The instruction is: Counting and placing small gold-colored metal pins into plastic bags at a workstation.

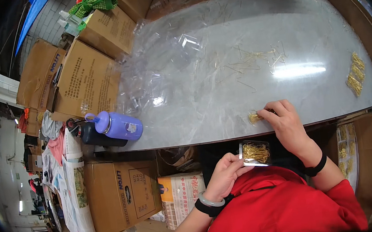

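Below the table's front edge, my left hand [224, 176] grips a small clear plastic tray [255, 165] by its left side. A pile of gold wire hooks [256, 152] lies in the tray. My right hand [287, 126] is over the table near the front edge, its fingers closed on a small bundle of gold hooks [254, 117]. Part of that bundle is hidden under the fingertips. Farther back, loose thin wire hooks [255, 57] are scattered on the grey tabletop [221, 107]. Several gold bundles [355, 73] lie in a row at the far right.
Clear plastic trays [162, 68] are heaped on the table's left. A purple bottle [120, 125] and a black bottle [94, 134] lie at the front left corner. Cardboard boxes [85, 81] line the left side. Beneath the right edge, an open carton [371, 154] stands beside sheeted gold bundles [347, 150].
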`<action>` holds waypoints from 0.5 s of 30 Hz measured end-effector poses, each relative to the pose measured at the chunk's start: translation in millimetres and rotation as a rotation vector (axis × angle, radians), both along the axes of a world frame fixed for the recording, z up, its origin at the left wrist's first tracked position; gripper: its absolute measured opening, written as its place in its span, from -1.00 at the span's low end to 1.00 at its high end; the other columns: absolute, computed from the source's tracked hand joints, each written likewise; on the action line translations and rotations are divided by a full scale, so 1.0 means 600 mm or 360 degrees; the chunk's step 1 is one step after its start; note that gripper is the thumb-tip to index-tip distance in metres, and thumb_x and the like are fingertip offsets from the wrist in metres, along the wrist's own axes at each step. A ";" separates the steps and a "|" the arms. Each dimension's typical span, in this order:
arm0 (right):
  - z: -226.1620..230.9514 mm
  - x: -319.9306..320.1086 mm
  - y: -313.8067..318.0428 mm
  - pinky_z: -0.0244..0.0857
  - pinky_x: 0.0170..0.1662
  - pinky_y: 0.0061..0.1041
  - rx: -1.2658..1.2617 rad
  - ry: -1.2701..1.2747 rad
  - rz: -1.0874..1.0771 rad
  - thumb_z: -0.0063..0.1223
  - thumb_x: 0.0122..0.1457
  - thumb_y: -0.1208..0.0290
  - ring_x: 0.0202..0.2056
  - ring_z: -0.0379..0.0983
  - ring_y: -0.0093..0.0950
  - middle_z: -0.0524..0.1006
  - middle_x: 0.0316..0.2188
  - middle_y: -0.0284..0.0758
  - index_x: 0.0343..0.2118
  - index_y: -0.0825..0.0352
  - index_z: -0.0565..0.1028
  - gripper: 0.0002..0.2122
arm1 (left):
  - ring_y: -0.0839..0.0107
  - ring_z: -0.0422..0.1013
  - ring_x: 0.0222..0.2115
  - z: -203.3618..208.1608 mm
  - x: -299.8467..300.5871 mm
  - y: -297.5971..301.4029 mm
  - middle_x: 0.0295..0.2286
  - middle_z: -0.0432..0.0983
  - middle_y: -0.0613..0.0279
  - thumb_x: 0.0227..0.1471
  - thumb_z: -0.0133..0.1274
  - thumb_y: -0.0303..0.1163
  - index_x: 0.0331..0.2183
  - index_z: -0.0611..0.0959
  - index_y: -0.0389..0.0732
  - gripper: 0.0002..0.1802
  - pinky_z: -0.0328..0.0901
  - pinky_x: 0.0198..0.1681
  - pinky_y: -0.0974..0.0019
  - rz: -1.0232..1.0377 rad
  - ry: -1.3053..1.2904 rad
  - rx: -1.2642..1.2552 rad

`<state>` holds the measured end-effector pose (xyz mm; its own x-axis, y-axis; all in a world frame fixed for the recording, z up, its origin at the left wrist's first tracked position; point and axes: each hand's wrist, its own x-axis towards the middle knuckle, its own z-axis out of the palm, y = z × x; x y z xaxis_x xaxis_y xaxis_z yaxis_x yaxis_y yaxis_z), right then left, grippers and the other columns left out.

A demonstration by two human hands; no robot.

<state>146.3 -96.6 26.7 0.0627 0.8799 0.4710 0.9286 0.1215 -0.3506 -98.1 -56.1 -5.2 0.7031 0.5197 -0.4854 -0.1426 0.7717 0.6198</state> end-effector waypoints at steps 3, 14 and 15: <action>-0.002 0.004 -0.008 0.33 -0.03 -0.32 -0.0014 0.0027 0.0020 0.01 -0.10 0.69 -0.13 0.39 -0.25 0.50 -0.19 -0.29 -0.15 0.29 0.56 -0.62 | 0.23 0.51 -0.06 -0.005 -0.006 -0.013 -0.12 0.51 -0.03 0.25 -0.07 -0.62 -0.33 0.45 -0.28 -0.93 0.46 0.08 0.10 -0.0029 0.0004 0.0084; -0.005 0.006 -0.015 0.33 -0.03 -0.31 0.0036 0.0028 0.0012 0.00 -0.10 0.70 -0.14 0.39 -0.23 0.51 -0.18 -0.28 -0.12 0.31 0.55 -0.59 | 0.31 0.52 -0.18 0.067 0.036 0.021 -0.15 0.49 -0.06 0.15 -0.02 -0.68 0.38 -0.33 0.05 0.07 0.49 -0.04 0.18 -0.0419 0.0063 0.0321; -0.006 0.006 -0.016 0.33 -0.03 -0.31 0.0036 0.0045 0.0009 0.00 -0.10 0.70 -0.13 0.39 -0.23 0.51 -0.18 -0.28 -0.11 0.32 0.54 -0.59 | 0.31 0.53 -0.20 0.068 0.042 0.027 -0.15 0.49 -0.05 0.15 -0.01 -0.67 0.38 -0.39 0.08 0.11 0.49 -0.05 0.20 -0.0480 0.0059 0.0322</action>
